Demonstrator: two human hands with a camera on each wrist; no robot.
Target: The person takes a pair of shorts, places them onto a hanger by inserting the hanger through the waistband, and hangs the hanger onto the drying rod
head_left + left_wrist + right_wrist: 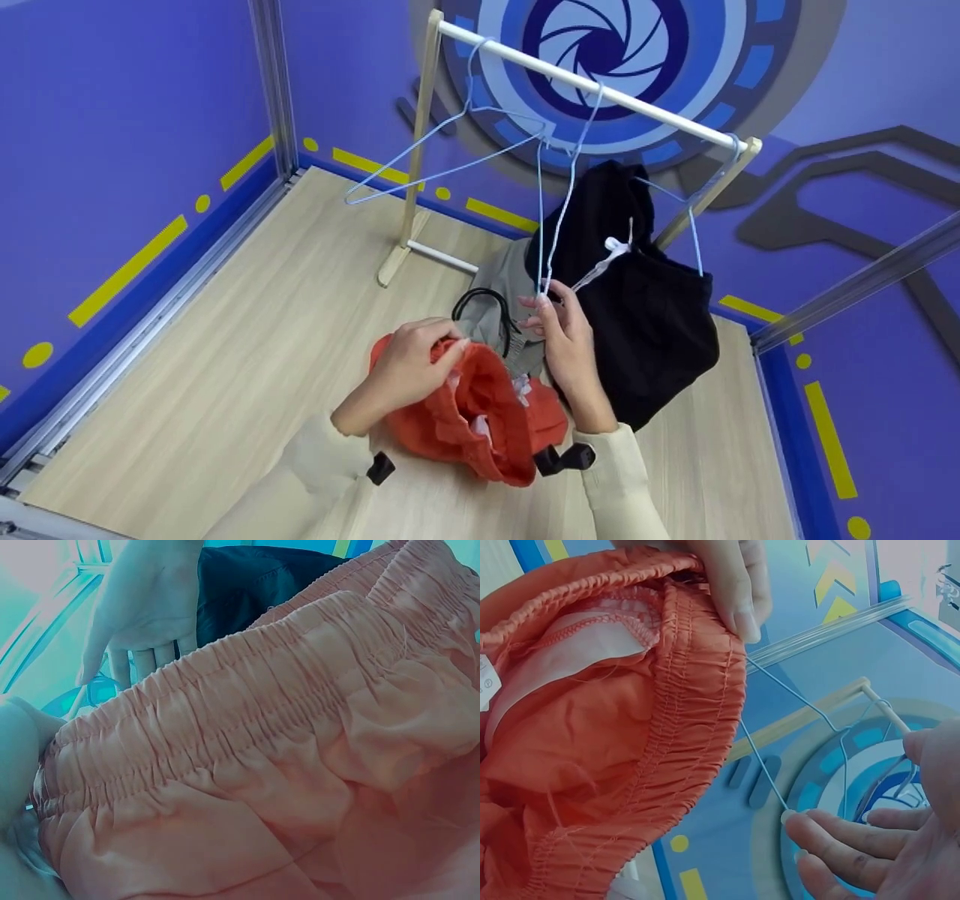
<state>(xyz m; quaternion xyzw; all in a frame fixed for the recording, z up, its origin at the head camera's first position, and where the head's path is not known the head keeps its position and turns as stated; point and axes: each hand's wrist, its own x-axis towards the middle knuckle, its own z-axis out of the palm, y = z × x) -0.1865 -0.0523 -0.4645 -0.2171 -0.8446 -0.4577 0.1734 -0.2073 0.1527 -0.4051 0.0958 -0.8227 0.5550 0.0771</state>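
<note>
Orange elastic-waisted bottoms (510, 427) at front centre, between the two arms, above the wood-grain tabletop (210, 337); waistband gaping, white care label (486, 682) at the left edge of the right-wrist view. Leg length cannot be read.

Left to right, head view:

Far left: blue wall panel (135, 135) with yellow dashes and dots; metal corner post (274, 90) beside it.

Left blue wire hanger (442, 176): hooked over the rod of the wooden garment rack (585, 79), near its left end.

Left hand (412, 360): clamped on the waistband at its left side, thumb against the fabric. Cream sleeve at the wrist.

Grey garment (506, 274): behind the bottoms, black cord (480, 292) looping out at its front. Partly hidden; type cannot be told.

Middle blue wire hanger (564, 202): on the rod right of the first, seen nearly edge-on, lower end reaching the right hand.

Right hand (570, 345): thumb and index finger together on that lower end, other fingers extended. Apart from the orange waistband.

Black garment (652, 322): right of and behind the right hand, white drawstring (616, 246) tied in front.

Right blue wire hanger (695, 232): at the rod's right end, lower part hidden within the black waist.
</note>
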